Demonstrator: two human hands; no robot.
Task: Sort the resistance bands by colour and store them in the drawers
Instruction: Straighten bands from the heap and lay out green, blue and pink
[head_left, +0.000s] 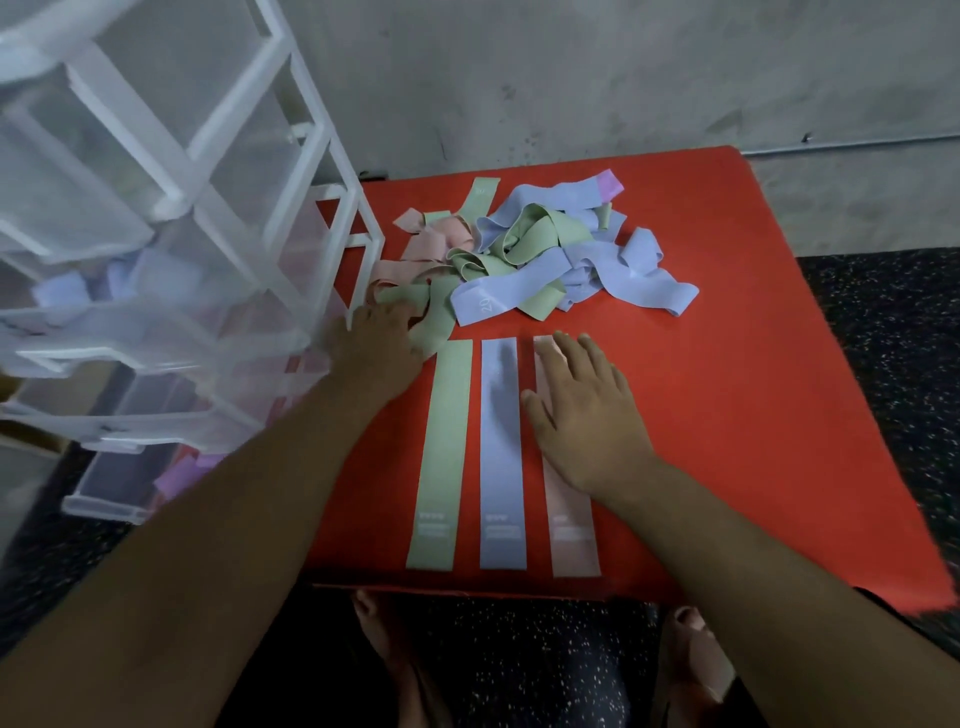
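Note:
A tangled pile of resistance bands, green, lilac and pink, lies at the far middle of the red mat. Three bands lie flat side by side near the front edge: a green band, a lilac band and a pink band. My right hand rests flat with straight fingers on the pink band. My left hand reaches into the near left edge of the pile, its fingers on a green band; whether they grip it is hidden. A clear plastic drawer unit stands at the left.
The drawer unit's lower drawers stick out towards me and hold lilac and pink bands. A grey wall rises behind the mat. Dark speckled floor surrounds the mat, and my feet show below its front edge.

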